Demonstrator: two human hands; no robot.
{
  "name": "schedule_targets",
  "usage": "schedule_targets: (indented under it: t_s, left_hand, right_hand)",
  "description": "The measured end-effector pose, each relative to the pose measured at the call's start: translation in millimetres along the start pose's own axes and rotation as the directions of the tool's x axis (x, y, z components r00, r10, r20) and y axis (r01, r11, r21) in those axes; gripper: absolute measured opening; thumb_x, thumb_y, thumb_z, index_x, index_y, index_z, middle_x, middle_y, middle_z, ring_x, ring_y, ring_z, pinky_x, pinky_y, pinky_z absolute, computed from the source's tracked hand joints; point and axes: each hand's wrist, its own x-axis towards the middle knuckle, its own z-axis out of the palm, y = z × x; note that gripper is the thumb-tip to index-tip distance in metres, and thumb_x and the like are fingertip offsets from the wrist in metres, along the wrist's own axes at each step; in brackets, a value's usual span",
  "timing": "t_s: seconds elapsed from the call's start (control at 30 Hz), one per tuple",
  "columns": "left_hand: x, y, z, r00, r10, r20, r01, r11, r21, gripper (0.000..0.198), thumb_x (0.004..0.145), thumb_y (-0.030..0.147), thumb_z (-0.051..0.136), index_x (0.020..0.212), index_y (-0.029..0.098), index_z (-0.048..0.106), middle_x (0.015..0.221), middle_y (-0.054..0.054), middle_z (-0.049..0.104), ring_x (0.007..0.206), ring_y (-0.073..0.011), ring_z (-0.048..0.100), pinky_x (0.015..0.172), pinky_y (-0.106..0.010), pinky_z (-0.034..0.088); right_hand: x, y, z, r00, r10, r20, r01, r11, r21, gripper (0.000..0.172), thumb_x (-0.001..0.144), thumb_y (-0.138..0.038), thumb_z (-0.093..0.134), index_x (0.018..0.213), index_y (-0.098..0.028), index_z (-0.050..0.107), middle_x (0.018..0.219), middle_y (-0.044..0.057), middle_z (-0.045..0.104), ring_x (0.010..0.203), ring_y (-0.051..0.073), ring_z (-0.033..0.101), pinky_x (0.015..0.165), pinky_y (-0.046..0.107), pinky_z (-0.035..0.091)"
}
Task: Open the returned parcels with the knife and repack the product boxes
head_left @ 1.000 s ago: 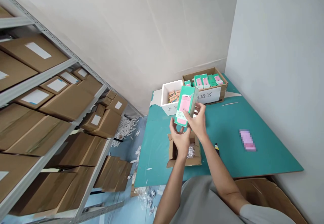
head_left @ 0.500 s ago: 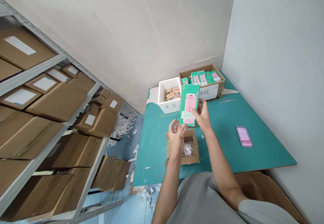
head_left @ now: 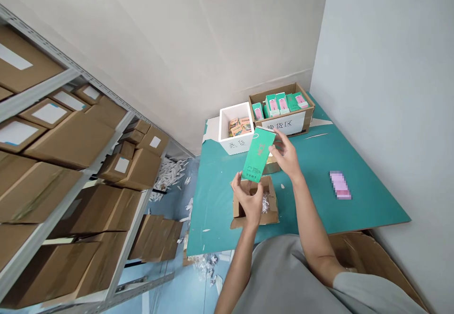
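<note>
A green product box (head_left: 258, 155) is held up, tilted, above the table, with a printed side toward me. My left hand (head_left: 248, 198) grips its lower end between thumb and fingers. My right hand (head_left: 286, 155) is closed on its upper right edge. Below my hands stands an opened brown cardboard box (head_left: 270, 215) with clear bubble wrap (head_left: 265, 204) inside. Part of that box is hidden by my left hand.
Behind stand a white foam box (head_left: 234, 146) with small orange packs and a cardboard carton (head_left: 309, 115) of green boxes. A blurred pink item (head_left: 340, 185) lies on the green table (head_left: 312, 196). Shelving (head_left: 88, 177) with cartons is at left; paper scraps (head_left: 172, 178) litter the floor.
The green box has been turned from its face with the pink picture to a side with printed text, and it now leans. My left hand has taken hold of its lower end.
</note>
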Motion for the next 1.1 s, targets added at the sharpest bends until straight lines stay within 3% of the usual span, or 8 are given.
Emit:
schedule_targets:
  t_s: [0.13,0.27,0.47,0.63,0.7,0.8,0.93,1.1]
  left_hand:
    - [6,7,1.8,0.997,0.018,-0.081,-0.025,0.996,-0.086,0.068,0.087,0.052,0.095,0.141,0.029,0.06,0.154,-0.016,0.063,0.16,-0.0338,0.054,0.125,-0.043,0.052]
    - [17,25,1.9,0.983,0.004,-0.182,-0.036,0.984,-0.172,0.047,0.094,0.056,0.085,0.125,0.028,0.062,0.146,-0.013,0.067,0.151,-0.0326,0.063,0.108,-0.038,0.06]
    - [21,39,2.0,0.99,0.005,-0.142,-0.023,0.992,-0.125,0.047,0.092,0.047,0.091,0.127,0.028,0.067,0.146,-0.011,0.068,0.136,-0.0274,0.071,0.106,-0.034,0.06]
    - [20,18,9.8,0.992,-0.121,0.02,0.121,0.993,-0.013,0.067,0.081,0.048,0.103,0.136,0.028,0.07,0.156,-0.015,0.066,0.149,-0.0364,0.065,0.113,-0.042,0.061]
    - [20,5,13.1,0.976,-0.205,0.078,0.204,0.979,0.018,0.076,0.071,0.043,0.109,0.136,0.027,0.073,0.152,-0.016,0.07,0.153,-0.04,0.062,0.115,-0.047,0.062]
    - [24,-14,14.9,0.945,-0.303,0.125,0.3,0.953,0.039,0.08,0.063,0.04,0.112,0.133,0.025,0.078,0.147,-0.017,0.075,0.152,-0.0424,0.064,0.117,-0.053,0.062]
    - [42,-30,15.0,0.911,-0.383,0.156,0.387,0.922,0.004,0.074,0.067,0.047,0.111,0.13,0.022,0.079,0.14,-0.016,0.08,0.142,-0.0379,0.072,0.123,-0.055,0.058]
    - [92,-47,30.1,0.876,-0.467,0.124,0.48,0.87,-0.117,0.077,0.07,0.055,0.11,0.131,0.024,0.073,0.125,-0.013,0.084,0.123,-0.0299,0.081,0.119,-0.053,0.061]
  right_hand:
    - [3,3,-6,1.0,-0.024,0.016,0.024,1.0,0.013,0.058,0.088,-0.049,0.084,0.14,-0.032,0.066,0.146,0.011,0.073,0.126,0.032,0.075,0.1,0.047,0.068]
    - [5,5,-12,0.998,0.008,-0.061,-0.004,0.998,0.069,0.052,0.084,-0.05,0.082,0.129,-0.033,0.061,0.119,0.005,0.075,0.104,0.027,0.075,0.087,0.042,0.067]
    - [8,11,-21,0.99,0.051,-0.131,-0.035,0.992,0.121,0.052,0.087,-0.059,0.079,0.13,-0.035,0.061,0.109,0.004,0.074,0.092,0.026,0.073,0.077,0.04,0.065]
    - [11,24,-31,0.991,0.098,-0.092,-0.098,0.995,0.006,0.052,0.084,-0.045,0.077,0.132,-0.033,0.064,0.124,0.005,0.078,0.113,0.03,0.075,0.094,0.045,0.067]
    - [12,31,-33,0.993,0.092,-0.078,-0.095,0.995,-0.041,0.052,0.082,-0.042,0.079,0.131,-0.031,0.066,0.132,0.007,0.078,0.122,0.032,0.074,0.104,0.048,0.066]
    - [13,44,-34,0.991,0.126,-0.049,-0.129,0.989,-0.07,0.055,0.085,-0.043,0.081,0.137,-0.031,0.067,0.14,0.009,0.077,0.125,0.032,0.075,0.105,0.05,0.067]
    - [12,66,-31,0.973,0.23,-0.011,-0.231,0.973,-0.008,0.066,0.088,-0.047,0.088,0.147,-0.032,0.063,0.141,0.011,0.078,0.121,0.029,0.08,0.104,0.048,0.07]
    - [12,96,-18,0.893,0.377,0.245,-0.38,0.924,-0.034,0.066,0.093,-0.053,0.088,0.152,-0.03,0.068,0.141,0.01,0.081,0.118,0.028,0.083,0.103,0.049,0.072]
